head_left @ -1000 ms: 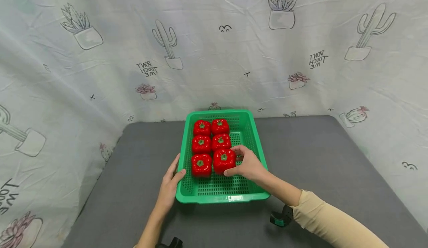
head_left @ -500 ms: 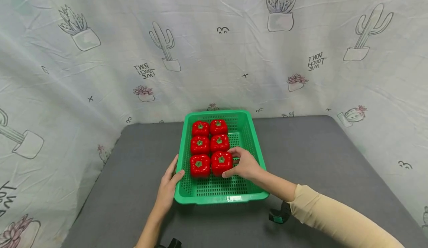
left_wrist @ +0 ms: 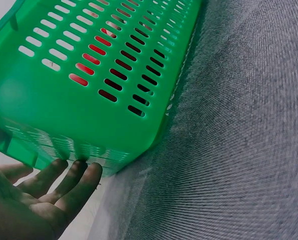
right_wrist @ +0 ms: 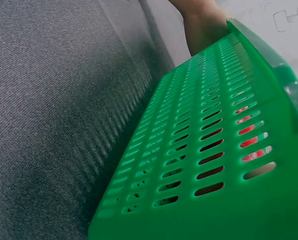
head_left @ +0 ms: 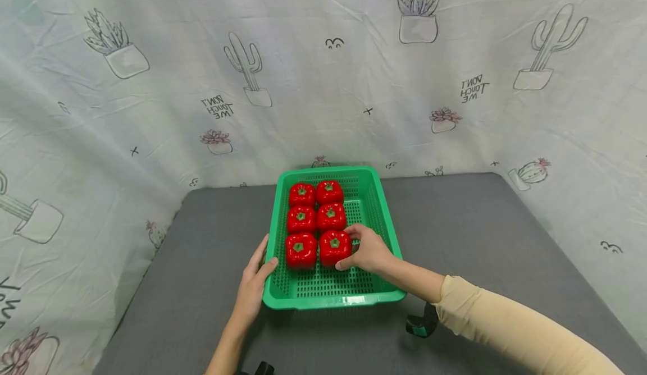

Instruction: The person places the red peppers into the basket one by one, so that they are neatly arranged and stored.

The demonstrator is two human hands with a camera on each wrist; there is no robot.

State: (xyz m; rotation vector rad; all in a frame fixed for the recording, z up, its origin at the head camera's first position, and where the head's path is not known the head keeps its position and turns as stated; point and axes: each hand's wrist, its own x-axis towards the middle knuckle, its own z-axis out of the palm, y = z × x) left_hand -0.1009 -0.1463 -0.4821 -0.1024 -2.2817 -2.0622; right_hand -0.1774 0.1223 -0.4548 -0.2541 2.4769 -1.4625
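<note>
A green slotted plastic basket [head_left: 333, 302] sits on the grey table, with several shiny red bell peppers inside, green stems up. My right hand [head_left: 371, 250] holds the nearest pepper of the right column [head_left: 335, 248], thumb at its near side and fingers at its far right. On the basket's left wall, my left hand [head_left: 251, 288] grips the rim, thumb on top and fingers outside. In the left wrist view, fingertips [left_wrist: 91, 175] touch the basket's outer wall. The basket wall hides my right hand from the right wrist view, where red shows through the slots.
Two columns of peppers fill the basket's left and middle; its bare slotted floor [head_left: 376, 215] shows along the right. The grey tabletop [head_left: 470, 234] extends on both sides. A white cloth [head_left: 303, 111] printed with cacti hangs behind and beside the table.
The right hand has lowered the held pepper slightly, so it lines up with the near pepper on its left. The left hand keeps its place on the rim. The view has shifted a little.
</note>
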